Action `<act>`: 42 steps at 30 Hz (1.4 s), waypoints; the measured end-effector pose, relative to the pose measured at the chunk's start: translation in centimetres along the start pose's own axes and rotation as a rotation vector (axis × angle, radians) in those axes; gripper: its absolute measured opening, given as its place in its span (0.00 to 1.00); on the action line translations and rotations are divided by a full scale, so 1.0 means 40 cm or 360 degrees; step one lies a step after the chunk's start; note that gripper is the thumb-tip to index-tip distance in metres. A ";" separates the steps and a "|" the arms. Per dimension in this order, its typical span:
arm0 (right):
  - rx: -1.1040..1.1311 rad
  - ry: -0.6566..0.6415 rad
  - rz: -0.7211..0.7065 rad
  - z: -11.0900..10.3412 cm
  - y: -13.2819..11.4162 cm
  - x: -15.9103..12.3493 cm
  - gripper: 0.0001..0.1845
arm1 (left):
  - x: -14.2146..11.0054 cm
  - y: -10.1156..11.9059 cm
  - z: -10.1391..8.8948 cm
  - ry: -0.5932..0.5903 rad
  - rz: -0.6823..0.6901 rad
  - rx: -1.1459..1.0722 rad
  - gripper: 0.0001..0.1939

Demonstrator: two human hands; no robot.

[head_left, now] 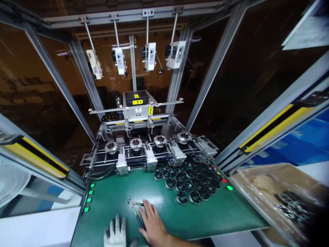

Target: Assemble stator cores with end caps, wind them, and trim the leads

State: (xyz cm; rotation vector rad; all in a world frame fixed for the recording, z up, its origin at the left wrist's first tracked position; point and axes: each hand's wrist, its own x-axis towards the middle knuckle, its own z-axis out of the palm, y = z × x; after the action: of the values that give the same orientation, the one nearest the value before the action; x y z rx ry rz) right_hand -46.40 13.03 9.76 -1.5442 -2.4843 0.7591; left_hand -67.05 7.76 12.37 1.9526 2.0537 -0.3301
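Observation:
My right hand (pixel 152 223) is bare and lies on the green mat (pixel 113 195) near the front edge, fingers stretched over the handles of small pliers (pixel 135 208) whose jaws point up-left. My left hand (pixel 116 234) wears a white glove and rests flat on the mat just left of it, fingers spread, holding nothing. A pile of several round black motor parts (pixel 189 181) lies on the mat to the right. Behind the mat a fixture (pixel 147 151) carries a row of round parts, one being (pixel 136 143).
Four white units (pixel 149 56) hang from a frame above the fixture. Yellow-striped light-curtain bars stand left (pixel 36 156) and right (pixel 272 128). Green lit buttons (pixel 88 200) line the mat's left edge. A cardboard box (pixel 280 195) with more parts sits at the right.

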 end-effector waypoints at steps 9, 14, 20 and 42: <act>-0.0054 -0.0364 0.0082 -0.132 -0.019 0.021 0.41 | 0.047 -0.015 0.060 0.0573 0.0066 -0.0094 0.38; 0.0211 -0.0440 0.0206 -0.173 0.016 0.043 0.39 | 0.064 -0.012 0.079 0.0708 0.0097 -0.0126 0.35; 0.0797 -0.0638 0.0308 -0.246 0.001 0.070 0.28 | 0.068 -0.020 0.094 0.0929 0.0211 -0.0108 0.34; 0.0222 -0.1371 0.0123 -0.916 -0.339 0.977 0.07 | 0.083 -0.038 0.126 0.1161 0.0308 -0.0273 0.27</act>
State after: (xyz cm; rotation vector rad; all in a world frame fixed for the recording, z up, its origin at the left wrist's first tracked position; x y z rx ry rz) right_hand -62.83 54.97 41.76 -1.4625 -2.7876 1.8946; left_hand -68.44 8.98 6.43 2.3512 2.1351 0.6765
